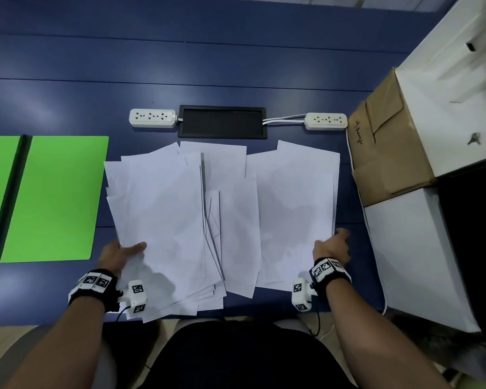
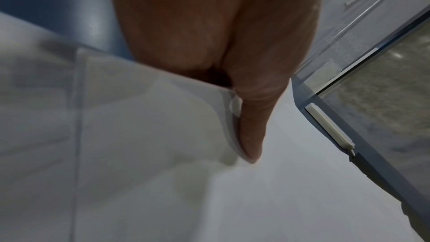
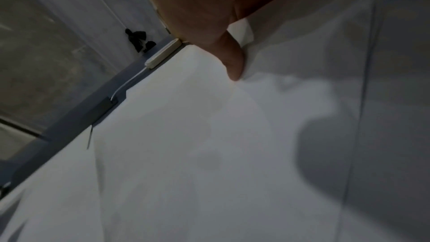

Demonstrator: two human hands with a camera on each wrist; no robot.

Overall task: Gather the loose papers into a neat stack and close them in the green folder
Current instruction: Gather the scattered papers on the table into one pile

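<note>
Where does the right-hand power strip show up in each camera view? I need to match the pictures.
Head: the right power strip lies on the blue table, upper right, beyond the loose papers.
Left wrist: not surely in it; a white strip at the right edge may be the other one.
Right wrist: small, left of centre, past the thumb.
Shared landmark: the papers' far edge.

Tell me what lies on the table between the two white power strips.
In the head view, a black rectangular panel set in the blue table lies between the left power strip and the right power strip, whose white cables run to it.
</note>
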